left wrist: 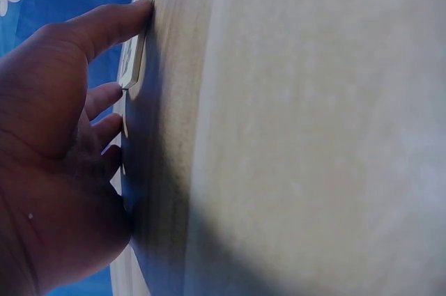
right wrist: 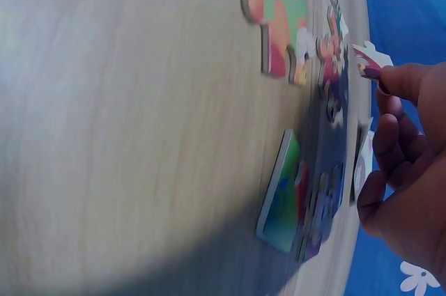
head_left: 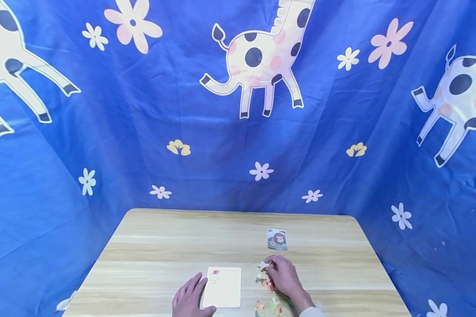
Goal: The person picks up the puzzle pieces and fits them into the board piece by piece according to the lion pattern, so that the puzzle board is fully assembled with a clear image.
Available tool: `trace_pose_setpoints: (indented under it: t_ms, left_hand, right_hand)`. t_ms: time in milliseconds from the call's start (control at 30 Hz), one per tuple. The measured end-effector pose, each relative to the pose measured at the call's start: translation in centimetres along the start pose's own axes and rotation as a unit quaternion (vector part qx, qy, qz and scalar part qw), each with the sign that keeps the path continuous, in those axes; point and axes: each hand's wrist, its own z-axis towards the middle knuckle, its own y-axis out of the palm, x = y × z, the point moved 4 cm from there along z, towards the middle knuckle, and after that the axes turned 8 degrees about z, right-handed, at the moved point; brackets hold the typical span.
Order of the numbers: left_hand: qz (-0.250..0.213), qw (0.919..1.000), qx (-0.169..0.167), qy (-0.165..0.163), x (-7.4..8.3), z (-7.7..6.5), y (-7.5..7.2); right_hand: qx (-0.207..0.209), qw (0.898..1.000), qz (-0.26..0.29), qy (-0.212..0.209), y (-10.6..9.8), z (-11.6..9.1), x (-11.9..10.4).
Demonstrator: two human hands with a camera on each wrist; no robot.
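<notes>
At the left edge of the board: left hand, fingers extended and parted, thumb and fingertips touching the rim, nothing in its grasp.
Right of the board: right hand, fingers bent, thumb and forefinger pinching a held piece in white, pink and purple.
Far left corner of the board: one set piece, pink near its top.
Loose pieces: scattered to the board's right, some beside the right hand.
Card: beyond the board and to its right, showing a lion.
Table: pale wood grain under the board.
Backdrop: blue cloth beyond the board, printed with spotted animals and flowers.
</notes>
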Motion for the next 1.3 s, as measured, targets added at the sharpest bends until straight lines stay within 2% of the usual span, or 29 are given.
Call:
trace_pose_setpoints:
  t_ms: [333, 567, 733, 967, 1300]
  left_hand:
    - [0.003, 0.9999, -0.012, -0.001, -0.2, 0.0, 0.3]
    - [0.001, 1.0000, -0.004, -0.005, -0.3, -0.1, 0.4]
    - [-0.007, 0.9998, -0.014, -0.010, -0.1, -0.1, 0.3]
    - [-0.012, 0.9998, -0.015, -0.009, 0.0, -0.2, 0.3]
    - [-0.019, 0.9987, -0.043, -0.019, 0.1, -0.1, 0.1]
  right_hand:
    - [0.004, 0.999, 0.042, -0.024, 1.5, 0.1, -1.8]
    - [0.001, 0.998, 0.043, -0.042, 2.6, 0.5, -3.0]
    - [-0.004, 0.998, 0.042, -0.052, 3.2, 0.8, -3.7]
    - [-0.022, 0.998, 0.053, -0.041, 3.9, 0.7, -4.2]
    - [-0.035, 0.996, 0.051, -0.061, 5.1, 0.8, -5.2]
